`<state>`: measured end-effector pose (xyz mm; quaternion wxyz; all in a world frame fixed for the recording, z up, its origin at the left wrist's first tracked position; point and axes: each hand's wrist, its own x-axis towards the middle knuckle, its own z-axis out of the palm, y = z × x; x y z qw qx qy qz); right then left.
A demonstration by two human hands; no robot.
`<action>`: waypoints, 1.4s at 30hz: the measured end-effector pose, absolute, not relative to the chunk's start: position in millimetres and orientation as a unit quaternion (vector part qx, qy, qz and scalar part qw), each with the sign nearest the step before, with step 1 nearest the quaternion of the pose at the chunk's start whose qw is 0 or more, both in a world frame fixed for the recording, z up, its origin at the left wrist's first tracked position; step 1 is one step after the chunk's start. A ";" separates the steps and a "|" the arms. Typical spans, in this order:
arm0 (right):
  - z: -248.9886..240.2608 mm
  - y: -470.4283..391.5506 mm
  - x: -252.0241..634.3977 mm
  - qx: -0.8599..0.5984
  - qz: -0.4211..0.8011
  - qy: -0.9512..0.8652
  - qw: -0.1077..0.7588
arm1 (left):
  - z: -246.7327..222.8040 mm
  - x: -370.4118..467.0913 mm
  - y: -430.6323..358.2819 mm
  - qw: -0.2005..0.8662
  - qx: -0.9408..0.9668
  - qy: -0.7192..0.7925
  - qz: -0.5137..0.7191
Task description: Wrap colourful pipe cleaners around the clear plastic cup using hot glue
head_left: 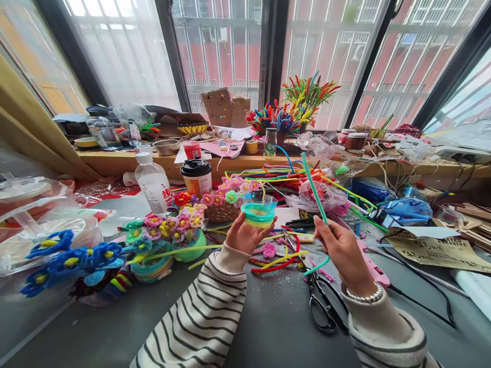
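Note:
My left hand (248, 234) holds up a small round cup wrapped in teal and yellow pipe cleaner (259, 214), with fingers and thumb around its sides. In my right hand (341, 250) a teal pipe cleaner (314, 189) is pinched; its long end points up and its short end curves out below the fist. The two hands are apart. Black-handled scissors (324, 306) lie on the grey table (276, 327) below my right hand. Red and yellow pipe cleaners (282, 263) and a pink fuzzy flower (269, 250) lie between the hands.
Pots of fuzzy flowers (153, 250) stand at left, near a water bottle (151, 181) and a lidded paper cup (196, 178). A pink glue gun (374, 266) with a black cord lies at right. Loose pipe cleaners (264, 174) pile up behind, below a cluttered sill (230, 162).

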<state>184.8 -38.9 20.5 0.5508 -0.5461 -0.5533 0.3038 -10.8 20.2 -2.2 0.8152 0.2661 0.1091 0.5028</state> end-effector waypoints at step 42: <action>-7.6 -52.4 210.2 -0.506 -0.093 -0.751 0.414 | 2.6 0.5 13.0 0.762 0.245 0.272 0.535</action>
